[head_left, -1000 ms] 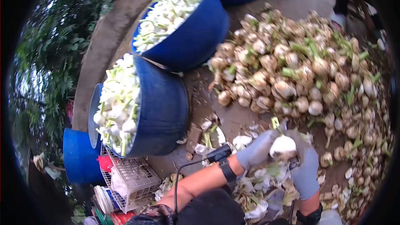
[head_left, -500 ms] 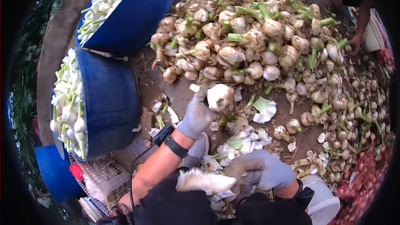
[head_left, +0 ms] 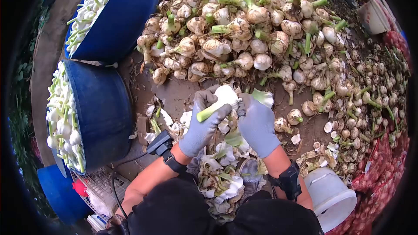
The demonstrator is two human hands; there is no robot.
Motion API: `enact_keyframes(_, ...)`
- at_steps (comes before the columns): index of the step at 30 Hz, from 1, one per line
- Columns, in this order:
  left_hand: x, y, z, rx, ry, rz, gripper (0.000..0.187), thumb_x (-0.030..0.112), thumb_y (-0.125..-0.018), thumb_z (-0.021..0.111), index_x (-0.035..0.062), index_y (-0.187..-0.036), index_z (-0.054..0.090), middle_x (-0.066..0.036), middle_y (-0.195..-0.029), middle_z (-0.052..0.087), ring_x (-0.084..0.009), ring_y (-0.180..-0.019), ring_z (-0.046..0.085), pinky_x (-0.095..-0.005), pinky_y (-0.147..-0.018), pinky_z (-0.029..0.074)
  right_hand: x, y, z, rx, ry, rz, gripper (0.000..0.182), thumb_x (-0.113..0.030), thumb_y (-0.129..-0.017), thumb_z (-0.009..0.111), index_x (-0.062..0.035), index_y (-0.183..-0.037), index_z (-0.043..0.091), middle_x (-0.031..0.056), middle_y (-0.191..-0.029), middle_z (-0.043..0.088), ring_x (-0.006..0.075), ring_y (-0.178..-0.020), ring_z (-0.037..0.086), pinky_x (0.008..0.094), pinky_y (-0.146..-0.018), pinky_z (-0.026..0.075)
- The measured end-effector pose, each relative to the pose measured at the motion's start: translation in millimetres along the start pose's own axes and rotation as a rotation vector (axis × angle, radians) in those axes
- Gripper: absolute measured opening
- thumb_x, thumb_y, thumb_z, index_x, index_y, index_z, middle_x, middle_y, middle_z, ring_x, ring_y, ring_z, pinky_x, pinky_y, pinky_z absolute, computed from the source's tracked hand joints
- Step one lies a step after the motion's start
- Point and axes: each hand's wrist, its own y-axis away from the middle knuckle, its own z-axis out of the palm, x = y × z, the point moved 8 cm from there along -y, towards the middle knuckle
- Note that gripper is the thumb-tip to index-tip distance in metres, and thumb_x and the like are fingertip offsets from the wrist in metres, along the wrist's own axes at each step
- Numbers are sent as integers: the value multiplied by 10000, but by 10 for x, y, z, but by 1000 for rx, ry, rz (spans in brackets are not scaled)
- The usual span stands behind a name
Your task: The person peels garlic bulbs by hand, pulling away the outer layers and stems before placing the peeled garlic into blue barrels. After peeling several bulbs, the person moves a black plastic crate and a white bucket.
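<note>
A white garlic bulb [head_left: 225, 97] with a short green stalk is held up in front of me, stalk toward the lower left. My left hand [head_left: 201, 124], in a grey glove, is closed around the bulb and stalk. At the bulb's right end, my gloved right hand [head_left: 257, 126] has its fingers pinched against it; the fingertips are partly hidden. Stripped garlic skins [head_left: 222, 176] lie below, between my shoes. Beyond my hands, a large heap of unpeeled garlic [head_left: 226, 39] with dirty skins and green stalks covers the ground.
To the left, two blue tubs [head_left: 98, 109] hold clean white garlic. A plastic crate [head_left: 102, 191] stands at lower left. Beside my right forearm is a white bucket [head_left: 331, 200], and red mesh sacks [head_left: 383, 178] line the right edge. Small bulbs [head_left: 352, 122] are scattered at right.
My right hand has risen from my lap to the bulb, and the loose skin it held low down is out of it. The left hand has turned the bulb. My view has shifted slightly.
</note>
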Motion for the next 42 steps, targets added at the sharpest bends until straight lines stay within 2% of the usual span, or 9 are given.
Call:
enact_keyframes(6, 61, 230, 166, -170, 749, -482, 460, 92, -976, 560, 81, -1398, 378, -156, -1286, 569, -252, -1236, 551, -386, -1038, 474, 994, -61, -122, 37, -72, 406, 183, -194, -872, 578, -142, -1001, 696, 197, -834, 695, 393, -760, 671, 470, -683, 534)
enact_keyframes(8, 259, 193, 54, -312, 125, -20, 333, 179, -1013, 489, 77, -1329, 488, -158, -1331, 563, -283, -1214, 562, -425, -1062, 439, 909, 121, -21, -119, -172, 321, 234, -277, -885, 623, -128, -1056, 685, 199, -864, 691, 398, -789, 663, 462, -704, 531)
enact_keyframes(13, -166, 136, 32, -75, 796, -612, 574, 515, -1024, 340, 36, -1259, 551, -128, -1211, 639, -250, -1080, 634, -353, -938, 507, -148, 16, -354, -43, -467, -127, 548, -237, -845, 730, -71, -1328, 533, 149, -1164, 640, 265, -933, 660, 368, -785, 532)
enact_keyframes(17, 177, 125, -217, -5, 289, -212, 513, 490, -1025, 380, 25, -1106, 582, -124, -1113, 644, -223, -1097, 596, -353, -952, 480, -660, 41, 159, -415, -1317, 84, 492, -175, -913, 650, 3, -1339, 481, 40, -1016, 618, 82, -803, 555, 217, -672, 465)
enact_keyframes(20, 405, 174, -345, 142, 327, -153, 523, 520, -1019, 387, 35, -1022, 582, -117, -1050, 642, -168, -984, 616, -306, -836, 519, -565, 160, 472, -533, -1118, 67, 289, -265, -972, 600, 2, -1079, 626, 36, -792, 656, 89, -615, 598, 207, -557, 474)
enact_keyframes(25, 1705, 398, -1649, 530, -704, 408, 377, 403, -993, 533, 35, -1034, 606, -83, -931, 645, -169, -795, 629, -288, -705, 529, -1022, 632, 376, -984, -1012, 130, 210, -173, -973, 587, 8, -1030, 675, 55, -790, 680, 95, -630, 612, 245, -578, 495)
enact_keyframes(32, 3906, 789, -3542, 619, -1001, 511, 305, 160, -986, 506, -18, -1228, 554, -130, -1183, 607, -197, -1026, 609, -315, -900, 485, 221, 760, 54, -239, -384, 39, 268, -126, -871, 621, -86, -1129, 678, 161, -1038, 699, 335, -937, 653, 408, -815, 507)
enact_keyframes(36, 3161, 658, -1903, 486, -1227, 530, 359, 81, -996, 512, -40, -1334, 504, -150, -1337, 549, -189, -1164, 567, -320, -1008, 445, 976, 838, -422, -42, 445, 151, 468, -112, -799, 633, -238, -1248, 599, 107, -883, 671, 304, -838, 649, 408, -768, 507)
enact_keyframes(42, 842, 202, 77, -364, -1044, 288, 457, 34, -806, 706, 69, -1250, 604, -117, -1175, 656, -234, -1069, 635, -321, -962, 482, 1726, 984, -45, -182, 27, 344, 407, -18, -822, 636, -105, -1220, 622, 68, -974, 667, 209, -829, 640, 317, -713, 516)
